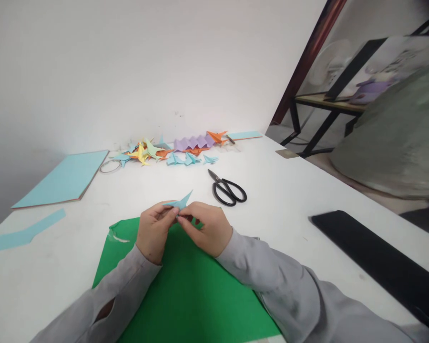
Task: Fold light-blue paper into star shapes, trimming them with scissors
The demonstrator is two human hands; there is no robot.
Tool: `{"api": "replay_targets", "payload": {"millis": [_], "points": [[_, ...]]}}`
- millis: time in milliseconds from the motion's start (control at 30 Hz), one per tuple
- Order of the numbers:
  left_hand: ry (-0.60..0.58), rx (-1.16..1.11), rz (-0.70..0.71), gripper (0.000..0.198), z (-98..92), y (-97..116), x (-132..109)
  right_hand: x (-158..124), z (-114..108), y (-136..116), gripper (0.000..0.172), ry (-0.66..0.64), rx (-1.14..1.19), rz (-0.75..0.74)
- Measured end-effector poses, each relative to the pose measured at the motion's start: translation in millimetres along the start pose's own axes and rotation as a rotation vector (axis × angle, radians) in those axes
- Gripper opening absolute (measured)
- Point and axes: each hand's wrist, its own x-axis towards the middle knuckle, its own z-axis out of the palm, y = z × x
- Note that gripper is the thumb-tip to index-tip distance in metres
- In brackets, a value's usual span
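A small light-blue folded paper figure [180, 202] with pointed tips is held between my two hands, above the far edge of a green sheet [193, 290]. My left hand [153, 229] pinches it from the left, thumb on its lower side. From the right, my right hand [209, 226] closes thumb and forefinger on its lower end; the exact grip is partly hidden by the fingers. Black-handled scissors [227, 189] lie on the table beyond my right hand, blades pointing away and to the left.
Against the wall lie several folded paper figures [143, 151] and a pleated purple paper strip [193, 143]. A stack of light-blue paper [62, 178] and a cut blue strip [26, 232] are at the left. A long black object [375, 257] lies along the right.
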Motion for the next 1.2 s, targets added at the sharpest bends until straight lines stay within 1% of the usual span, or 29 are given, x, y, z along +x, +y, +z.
{"api": "replay_targets", "payload": {"millis": [67, 100, 167, 233, 267, 300, 367, 433, 500, 600, 667, 967, 1100, 1200], "points": [[0.029, 0.022, -0.008, 0.013, -1.8, 1.2, 1.9, 2.6, -2.3, 0.2, 0.014, 0.012, 0.073, 0.066], [0.027, 0.032, -0.005, 0.013, -2.9, 2.1, 2.9, 4.4, -3.6, 0.8, 0.015, 0.037, 0.119, 0.128], [-0.004, 0.054, 0.014, 0.013, -5.5, 4.3, 4.8, 8.8, -6.4, 3.3, 0.017, 0.116, 0.231, 0.297], [-0.063, 0.08, 0.033, 0.013, -7.9, 6.7, 6.2, 13.7, -8.7, 7.2, 0.017, 0.19, 0.38, 0.476], [-0.094, 0.097, 0.035, 0.013, -8.8, 7.8, 6.6, 15.9, -9.5, 9.3, 0.018, 0.194, 0.465, 0.547], [-0.127, 0.117, 0.033, 0.012, -9.4, 8.9, 6.8, 17.6, -9.9, 11.3, 0.022, 0.171, 0.553, 0.604], [-0.193, 0.173, 0.022, 0.01, -9.8, 10.6, 6.7, 19.4, -9.6, 13.9, 0.029, 0.06, 0.687, 0.679], [-0.235, 0.253, 0.023, 0.01, -9.8, 11.4, 6.5, 18.8, -8.2, 14.5, 0.031, -0.057, 0.728, 0.702], [-0.23, 0.291, 0.031, 0.01, -9.8, 11.0, 6.5, 17.0, -6.6, 13.3, 0.029, -0.105, 0.739, 0.7], [-0.165, 0.225, 0.038, 0.014, -10.0, 8.9, 6.7, 15.2, -6.0, 10.1, 0.028, -0.061, 0.779, 0.681], [-0.144, 0.176, 0.034, 0.016, -10.1, 7.6, 6.4, 15.3, -7.0, 7.8, 0.027, -0.043, 0.785, 0.666], [-0.127, 0.097, -0.026, 0.009, -8.1, 10.9, 4.1, 15.7, -7.8, 6.8, 0.027, -0.057, 0.833, 0.668], [-0.107, 0.097, -0.029, 0.01, -8.5, 11.2, 4.5, 14.6, -5.3, 10.2, 0.027, -0.045, 0.897, 0.674], [-0.115, 0.1, -0.032, 0.012, -9.3, 8.8, 4.8, 14.4, -3.9, 12.0, 0.026, -0.02, 0.934, 0.685]]}}
